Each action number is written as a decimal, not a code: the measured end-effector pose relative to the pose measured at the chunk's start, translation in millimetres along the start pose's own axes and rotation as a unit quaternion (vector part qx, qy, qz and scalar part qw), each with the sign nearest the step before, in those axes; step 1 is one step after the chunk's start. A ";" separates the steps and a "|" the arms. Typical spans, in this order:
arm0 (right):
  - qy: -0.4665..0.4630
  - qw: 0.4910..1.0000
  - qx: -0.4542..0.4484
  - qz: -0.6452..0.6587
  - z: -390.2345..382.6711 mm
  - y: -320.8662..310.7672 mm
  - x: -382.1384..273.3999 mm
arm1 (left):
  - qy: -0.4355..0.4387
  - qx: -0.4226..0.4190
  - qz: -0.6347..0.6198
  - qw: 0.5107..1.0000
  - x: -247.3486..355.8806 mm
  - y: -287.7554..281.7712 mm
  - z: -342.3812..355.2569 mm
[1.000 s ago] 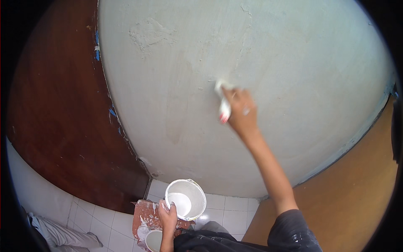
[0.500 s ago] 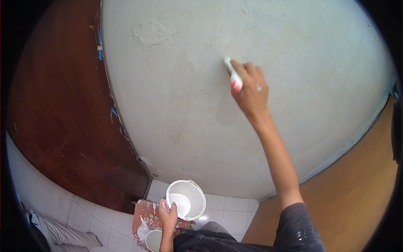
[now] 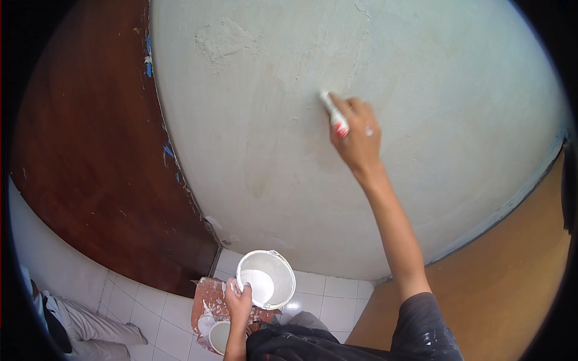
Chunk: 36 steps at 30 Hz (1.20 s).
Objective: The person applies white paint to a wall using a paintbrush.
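My right hand (image 3: 359,132) is raised against the pale wall (image 3: 271,144), its fingers closed round a white, paint-smeared tool with red marks at its lower end. It looks like a paintbrush (image 3: 335,114); its working edge is mostly hidden by the hand and motion. Low down, my left hand (image 3: 239,301) grips the near-left rim of a white bucket (image 3: 278,274), thumb over the edge. White paint (image 3: 259,285) lies in the bottom of this tilted bucket.
Beneath the bucket is a reddish, paint-spattered stool (image 3: 208,295) bearing a smaller white tub (image 3: 218,337). A dark brown door (image 3: 102,156) borders the wall at left, an orange-brown panel (image 3: 481,271) at right. Another person's trousered legs (image 3: 87,325) show on the tiled floor (image 3: 147,298).
My right hand has slid slightly down the wall with the paintbrush. The view has shifted a little; my left hand keeps hold of the bucket.
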State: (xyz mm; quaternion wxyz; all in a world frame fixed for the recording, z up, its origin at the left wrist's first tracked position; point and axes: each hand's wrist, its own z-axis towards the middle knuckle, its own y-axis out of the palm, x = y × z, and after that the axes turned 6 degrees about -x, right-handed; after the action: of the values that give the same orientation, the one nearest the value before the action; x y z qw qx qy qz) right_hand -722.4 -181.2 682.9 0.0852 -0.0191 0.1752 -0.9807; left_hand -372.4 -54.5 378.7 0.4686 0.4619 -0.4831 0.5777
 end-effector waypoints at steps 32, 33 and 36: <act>0.467 0.618 -0.126 0.620 -256.3 -72.5 -96.7 | 0.110 -0.032 -0.058 0.992 89.5 66.0 -12.6; 0.473 0.613 -0.127 0.619 -257.2 -75.8 -99.0 | 0.126 -0.030 -0.045 0.991 92.1 68.0 -14.4; 0.465 0.680 -0.206 0.528 -256.6 -78.3 -106.9 | 0.086 -0.030 -0.036 0.995 103.8 73.3 -25.5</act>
State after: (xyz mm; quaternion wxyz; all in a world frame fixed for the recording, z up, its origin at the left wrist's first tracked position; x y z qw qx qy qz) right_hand -647.0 -3.0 468.6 0.4906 0.5177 0.3710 -0.5947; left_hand -460.8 -26.3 469.1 0.5429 0.4133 -0.4408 0.5831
